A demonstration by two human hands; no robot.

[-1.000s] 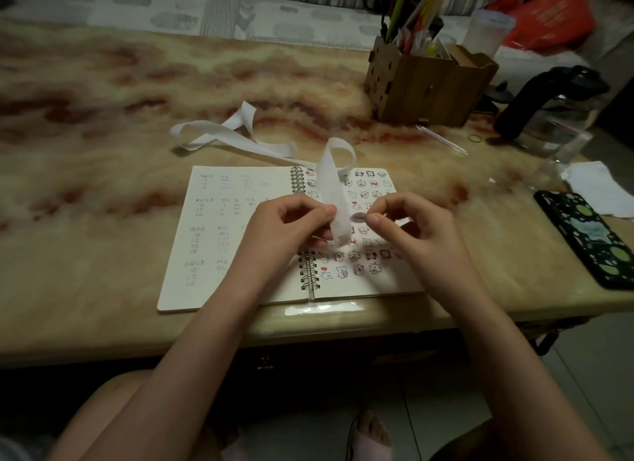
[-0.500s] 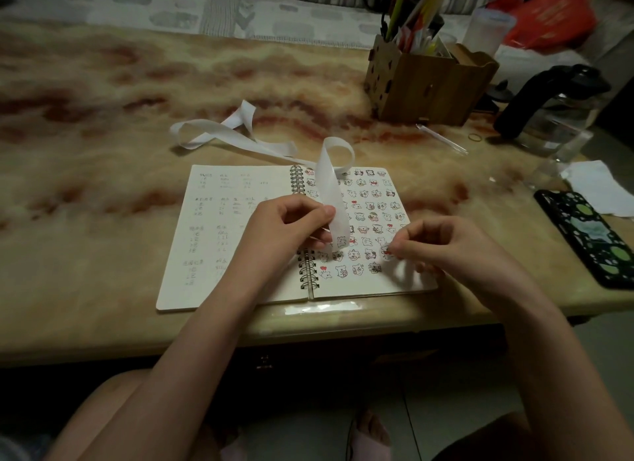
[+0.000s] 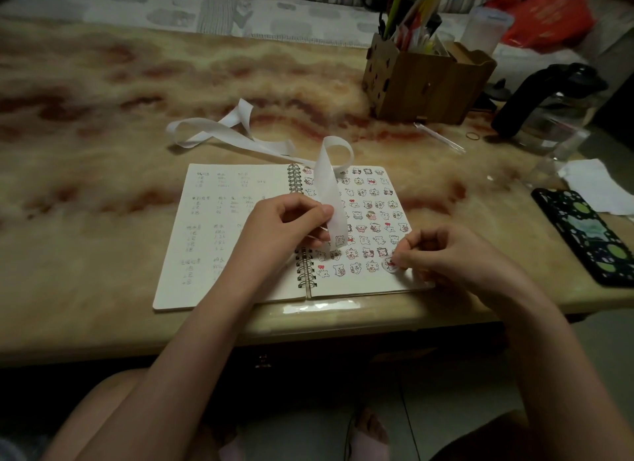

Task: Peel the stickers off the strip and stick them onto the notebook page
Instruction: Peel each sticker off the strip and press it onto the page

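Head view: one spiral-bound notebook with cream paper pages lies open and flat on the glossy marbled beige-and-red table, near its front edge. Its left page carries faint handwriting. Its right page is covered in rows of small cartoon-animal stickers, too many and too small to count surely; the bottom row shows five.

The fifth is a small round white sticker. The right hand, fingers curled, pinches its right edge between thumb and forefinger, down at the page.

The left hand grips one long, smooth, white backing strip between thumb and curled fingers, just above the wire spiral. The strip arches up in a loop over the page, then trails away in curls across the table.

Further back stands one brown wooden pen holder, full of pens. To the right are one black-handled glass kettle, one black phone with green dots and one crumpled white paper.
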